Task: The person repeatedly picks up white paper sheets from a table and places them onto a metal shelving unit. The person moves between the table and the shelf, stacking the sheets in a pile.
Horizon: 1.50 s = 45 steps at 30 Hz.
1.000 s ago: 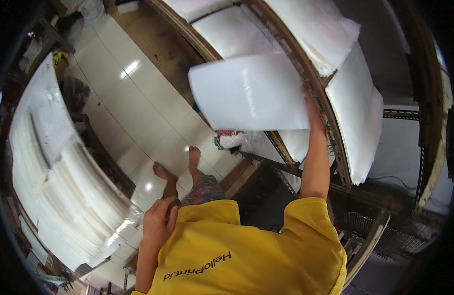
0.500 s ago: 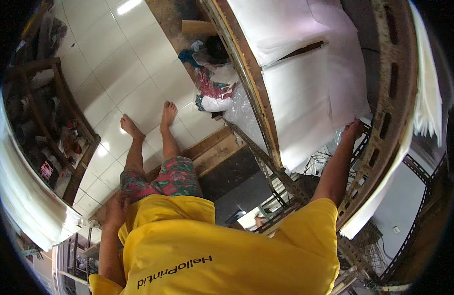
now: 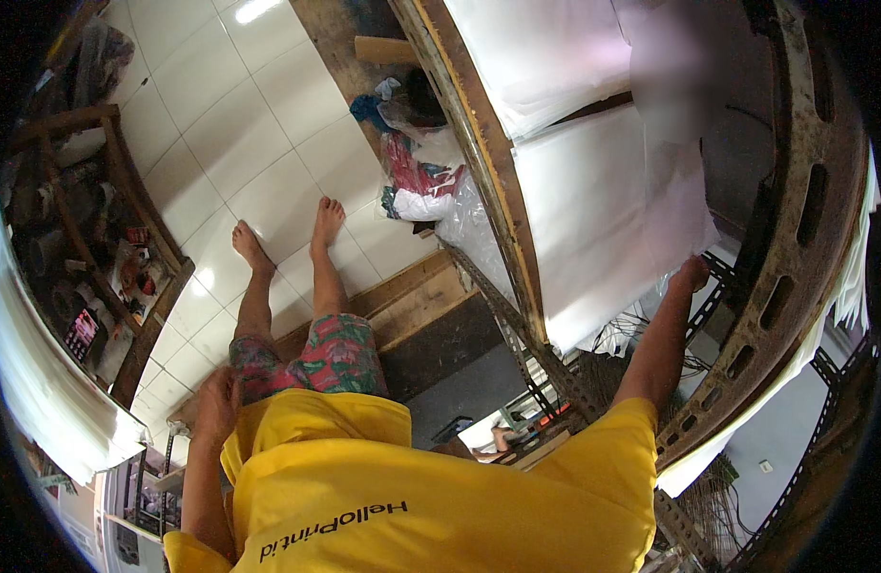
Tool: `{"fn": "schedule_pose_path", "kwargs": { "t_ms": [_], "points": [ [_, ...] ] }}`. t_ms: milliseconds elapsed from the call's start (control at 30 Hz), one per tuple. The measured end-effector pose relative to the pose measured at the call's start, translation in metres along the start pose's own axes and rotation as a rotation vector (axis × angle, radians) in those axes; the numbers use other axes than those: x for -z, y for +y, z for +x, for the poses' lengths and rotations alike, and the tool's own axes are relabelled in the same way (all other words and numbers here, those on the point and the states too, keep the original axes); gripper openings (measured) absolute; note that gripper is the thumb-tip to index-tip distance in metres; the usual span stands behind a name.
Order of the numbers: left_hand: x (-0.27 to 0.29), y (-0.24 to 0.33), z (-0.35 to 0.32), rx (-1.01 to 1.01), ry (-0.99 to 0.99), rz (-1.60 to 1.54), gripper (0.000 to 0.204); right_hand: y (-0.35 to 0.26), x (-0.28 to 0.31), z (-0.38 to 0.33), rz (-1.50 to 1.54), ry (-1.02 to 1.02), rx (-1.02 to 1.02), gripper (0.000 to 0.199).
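right hand (image 3: 693, 274) fingers touching white sheets (image 3: 593, 239)

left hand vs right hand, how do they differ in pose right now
The left hand hangs low beside the body, resting against the patterned shorts; the right hand is stretched far out, up at the white sheets on the metal rack. The left arm is bent at the elbow, the right arm nearly straight. The left hand holds nothing; whether the right hand grips a sheet cannot be told. Both are bare.
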State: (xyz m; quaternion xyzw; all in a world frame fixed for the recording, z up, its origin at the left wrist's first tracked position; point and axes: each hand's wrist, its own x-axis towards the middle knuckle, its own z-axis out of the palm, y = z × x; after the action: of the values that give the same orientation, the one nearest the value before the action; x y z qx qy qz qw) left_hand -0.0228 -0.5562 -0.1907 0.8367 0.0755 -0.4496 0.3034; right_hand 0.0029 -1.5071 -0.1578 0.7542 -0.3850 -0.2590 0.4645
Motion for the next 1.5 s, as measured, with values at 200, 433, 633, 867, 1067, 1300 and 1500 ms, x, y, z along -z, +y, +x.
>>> {"fn": "schedule_pose_path", "kwargs": {
  "t_ms": [200, 433, 633, 867, 1067, 1300, 1500],
  "points": [
    [0.009, 0.009, -0.007, 0.110, -0.072, 0.152, 0.031, 0.013, -0.036, 0.042, 0.630, 0.048, -0.398, 0.031],
    [0.023, 0.051, -0.032, -0.120, 0.025, 0.053, 0.030, -0.027, 0.030, -0.011, 1.063, 0.422, -0.312, 0.034],
    [0.116, 0.106, -0.110, -0.634, 0.540, -0.132, 0.024, -0.108, 0.163, -0.150, 1.481, 0.908, -0.041, 0.037],
    [0.246, -0.020, -0.208, -0.364, 1.260, -0.288, 0.023, -0.210, 0.330, -0.354, 2.326, 0.221, 0.532, 0.018],
    [0.264, -0.167, -0.235, -0.083, 1.550, -0.211, 0.019, -0.298, 0.395, -0.525, 2.240, -0.442, 0.858, 0.010],
    [0.228, -0.258, -0.218, 0.087, 1.789, -0.082, 0.022, -0.333, 0.353, -0.651, 1.600, -0.830, 1.024, 0.027],
    [0.199, -0.291, -0.200, 0.010, 1.793, -0.142, 0.032, -0.341, 0.310, -0.671, 1.332, -0.558, 1.164, 0.032]
  ]
}}
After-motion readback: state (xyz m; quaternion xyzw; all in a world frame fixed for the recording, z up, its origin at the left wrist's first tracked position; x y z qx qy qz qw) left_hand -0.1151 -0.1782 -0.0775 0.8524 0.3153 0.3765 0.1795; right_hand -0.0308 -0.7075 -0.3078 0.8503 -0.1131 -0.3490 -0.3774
